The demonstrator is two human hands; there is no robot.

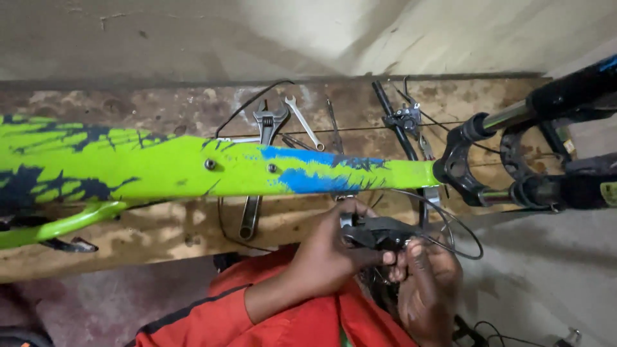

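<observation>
My left hand [328, 257], on a red-sleeved arm, and my right hand [427, 286] both grip a black bicycle gear shifter [379, 232] just below the bike frame. A thin black cable [464, 239] loops out of the shifter to the right. My fingers meet at the shifter's lower edge. The bright green frame tube [193, 170], marked with blue and black paint, lies across the wooden bench [128, 241] right above my hands.
A black suspension fork [488, 173] joins the frame at the right. On the bench lie an adjustable wrench [268, 122], a slim open-end spanner [305, 122], a black lever assembly with cables [405, 119] and thin rods. A grey wall stands behind.
</observation>
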